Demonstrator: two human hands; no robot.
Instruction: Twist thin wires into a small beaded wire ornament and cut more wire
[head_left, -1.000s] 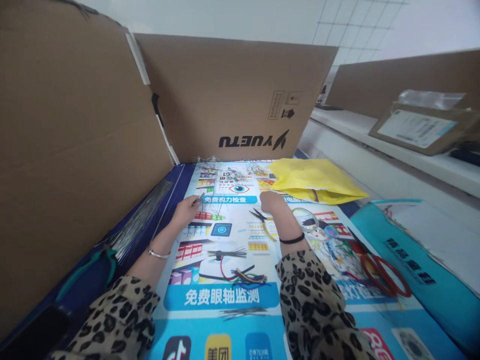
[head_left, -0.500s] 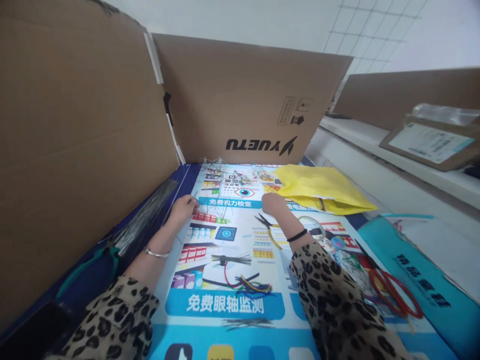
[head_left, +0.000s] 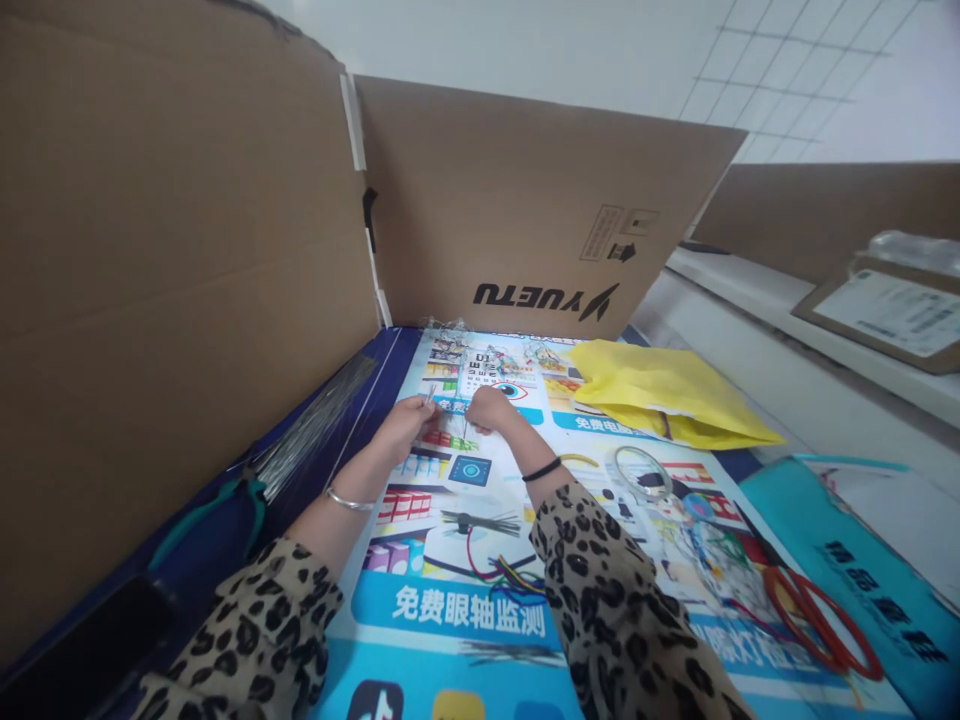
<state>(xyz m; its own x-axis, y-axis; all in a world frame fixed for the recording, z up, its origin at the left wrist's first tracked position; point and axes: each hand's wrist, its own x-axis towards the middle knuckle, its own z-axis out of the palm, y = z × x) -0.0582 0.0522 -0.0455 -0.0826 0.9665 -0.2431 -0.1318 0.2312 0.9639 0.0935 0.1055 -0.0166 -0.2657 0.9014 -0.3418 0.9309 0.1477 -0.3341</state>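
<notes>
My left hand (head_left: 407,424) is pinched on a few thin silvery wires (head_left: 431,394), whose tips stick up past the fingers. Close beside it on the right, my right hand (head_left: 492,410) is closed, fingertips pointing toward the left hand; what it holds is too small to make out. Below and between the hands, more fine wires (head_left: 454,440) lie over the printed sheet (head_left: 442,690). A yellow plier handle (head_left: 579,459) shows beside my right wrist, which hides the rest. A tied bundle of short wires (head_left: 491,523) and coloured wires (head_left: 517,577) lie nearer me.
Teal-handled pliers (head_left: 255,505) and long silvery wires (head_left: 326,425) lie left. Cardboard walls (head_left: 510,190) stand behind and left. A yellow bag (head_left: 667,390), clear ring (head_left: 643,473), red loops (head_left: 844,625) and teal bag (head_left: 862,570) lie right. Loose wires (head_left: 514,653) lie in front.
My right hand has moved left from beside the yellow bag to my left hand, and its forearm now covers most of the yellow-handled pliers. The view has shifted slightly left.
</notes>
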